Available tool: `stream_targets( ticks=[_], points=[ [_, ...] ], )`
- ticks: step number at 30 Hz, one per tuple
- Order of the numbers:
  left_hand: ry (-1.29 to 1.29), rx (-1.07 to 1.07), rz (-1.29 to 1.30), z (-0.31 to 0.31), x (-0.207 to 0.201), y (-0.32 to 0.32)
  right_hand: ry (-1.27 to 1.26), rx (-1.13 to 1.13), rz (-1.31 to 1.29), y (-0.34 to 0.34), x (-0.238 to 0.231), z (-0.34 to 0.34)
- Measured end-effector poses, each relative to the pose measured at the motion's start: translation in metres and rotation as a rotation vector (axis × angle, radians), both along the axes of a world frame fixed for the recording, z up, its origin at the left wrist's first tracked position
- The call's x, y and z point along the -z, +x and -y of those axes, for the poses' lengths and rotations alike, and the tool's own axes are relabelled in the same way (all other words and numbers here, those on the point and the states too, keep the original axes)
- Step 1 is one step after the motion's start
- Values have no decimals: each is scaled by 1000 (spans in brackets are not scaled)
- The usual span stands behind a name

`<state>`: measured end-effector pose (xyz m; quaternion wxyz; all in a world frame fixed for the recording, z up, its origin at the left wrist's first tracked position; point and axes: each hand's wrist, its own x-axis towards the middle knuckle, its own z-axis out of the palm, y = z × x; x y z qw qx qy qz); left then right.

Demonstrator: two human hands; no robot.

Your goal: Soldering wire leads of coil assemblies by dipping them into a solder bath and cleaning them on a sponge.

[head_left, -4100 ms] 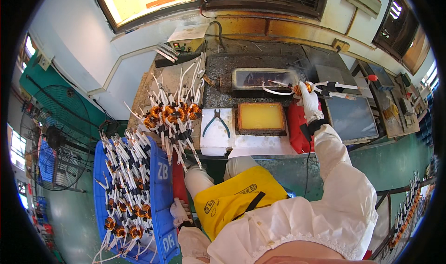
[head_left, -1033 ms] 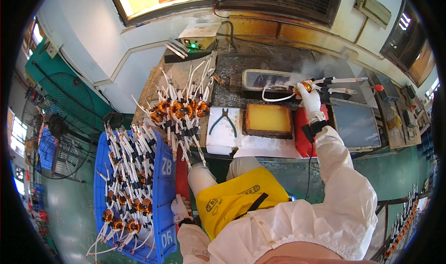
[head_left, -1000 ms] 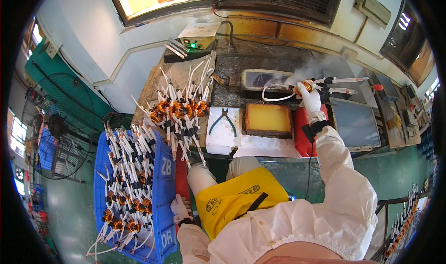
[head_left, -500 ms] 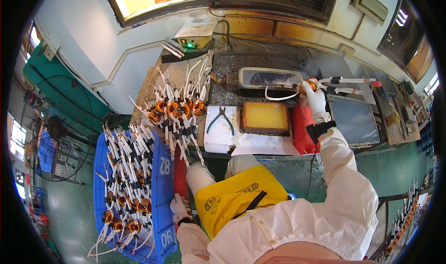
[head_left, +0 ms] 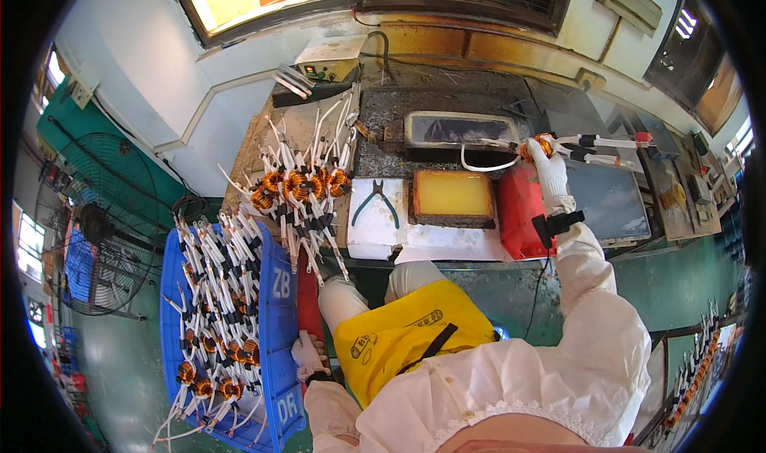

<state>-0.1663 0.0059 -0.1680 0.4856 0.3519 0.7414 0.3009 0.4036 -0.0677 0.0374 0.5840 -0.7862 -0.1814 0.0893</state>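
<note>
My gloved right hand (head_left: pixel 550 170) is closed on a ring-shaped coil (head_left: pixel 538 147) wound with copper wire. White-sleeved leads with black bands run from the coil to the right, one ending in a red piece. Other leads reach left, at the near right corner of a rectangular metal pot (head_left: pixel 460 131) with a dark, shiny surface. A white looped lead (head_left: pixel 487 168) hangs in front of that pot. Low beside the blue crate (head_left: pixel 281 337), my gloved left hand (head_left: pixel 309 356) has its fingers curled. What they grip, if anything, is hidden.
A tray of yellow liquid (head_left: pixel 453 194) sits nearer me, between cutting pliers (head_left: pixel 376 203) and a red box (head_left: pixel 523 214). Several coils (head_left: pixel 299 186) are heaped on the bench's left; more fill the crate. A control box (head_left: pixel 331 58) stands behind; a fan (head_left: pixel 96 214) is far left.
My right hand has shifted the coil slightly to the right. The green light on the control box no longer shows; a small reddish one does. The left hand stays put.
</note>
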Motion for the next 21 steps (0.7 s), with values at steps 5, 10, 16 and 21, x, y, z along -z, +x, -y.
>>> stream_targets(
  ticks=[5,10,16,21],
  points=[
    [4,4,-1,0,-5,3,41,33,8,-3,1,12],
    [2,10,-19,0,-4,2,383,39,-266,-20,0,27],
    [15,119,-59,-6,-36,19,937,-205,-795,-22,7,60],
    [201,266,84,-18,-101,86,1457,-257,-1445,-47,-4,82]
  ],
)
